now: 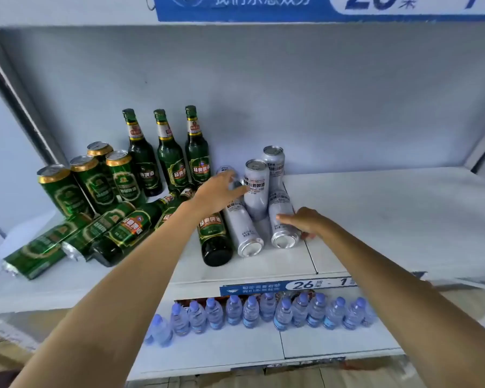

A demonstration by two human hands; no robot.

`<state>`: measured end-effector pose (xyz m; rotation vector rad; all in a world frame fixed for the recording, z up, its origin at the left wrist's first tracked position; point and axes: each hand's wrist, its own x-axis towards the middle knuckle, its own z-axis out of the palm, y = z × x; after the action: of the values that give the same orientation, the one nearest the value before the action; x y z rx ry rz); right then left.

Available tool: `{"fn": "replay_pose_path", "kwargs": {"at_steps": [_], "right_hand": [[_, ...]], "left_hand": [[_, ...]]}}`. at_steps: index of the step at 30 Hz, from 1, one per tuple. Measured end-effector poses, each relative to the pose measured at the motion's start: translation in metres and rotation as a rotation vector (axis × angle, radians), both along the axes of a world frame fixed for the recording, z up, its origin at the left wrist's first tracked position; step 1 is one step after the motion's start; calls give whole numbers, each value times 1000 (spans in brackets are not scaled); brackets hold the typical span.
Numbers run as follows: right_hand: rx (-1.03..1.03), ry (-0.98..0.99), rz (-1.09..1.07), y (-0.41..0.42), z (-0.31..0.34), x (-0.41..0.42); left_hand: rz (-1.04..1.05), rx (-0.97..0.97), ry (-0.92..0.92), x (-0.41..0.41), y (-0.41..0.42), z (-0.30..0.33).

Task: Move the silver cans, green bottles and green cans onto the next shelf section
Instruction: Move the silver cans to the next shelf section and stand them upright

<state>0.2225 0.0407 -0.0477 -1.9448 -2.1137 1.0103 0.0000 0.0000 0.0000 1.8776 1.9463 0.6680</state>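
Three green bottles (170,155) stand at the back of the white shelf, with several upright green cans (91,182) to their left. More green cans (35,253) and green bottles (126,232) lie on their sides in front; one lying bottle (214,236) is beside the silver cans. Two silver cans (256,189) stand upright, and two lie flat (244,232). My left hand (221,190) reaches with spread fingers over a partly hidden silver can (226,170). My right hand (305,222) rests straight fingers on the right-hand lying silver can (282,233).
A seam (311,247) divides the shelf; the right shelf section (389,214) is bare white board. A blue price strip (291,285) runs along the front edge. A row of small water bottles (263,309) stands on the lower shelf. A dark upright post (11,88) bounds the left side.
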Motion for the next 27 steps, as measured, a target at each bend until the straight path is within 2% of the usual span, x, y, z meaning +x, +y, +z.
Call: {"fn": "replay_pose_path", "kwargs": {"at_steps": [4,9,13,19,27], "right_hand": [[-168,197,-101,7,-9,-6],[-356,265,-175,20,-10,-11],[-280,284,-222,24,-12,-5],[-230,357,-263,32,-8,20],[-169,789,-384,49,4,79]], "left_hand": [[-9,-93,-171,6,31,-5],[-13,-52,-349,16,59,-12],[-8,-6,-401,18,69,-17],[8,25,-361,11,74,-21],[43,114,-323,27,69,-10]]}}
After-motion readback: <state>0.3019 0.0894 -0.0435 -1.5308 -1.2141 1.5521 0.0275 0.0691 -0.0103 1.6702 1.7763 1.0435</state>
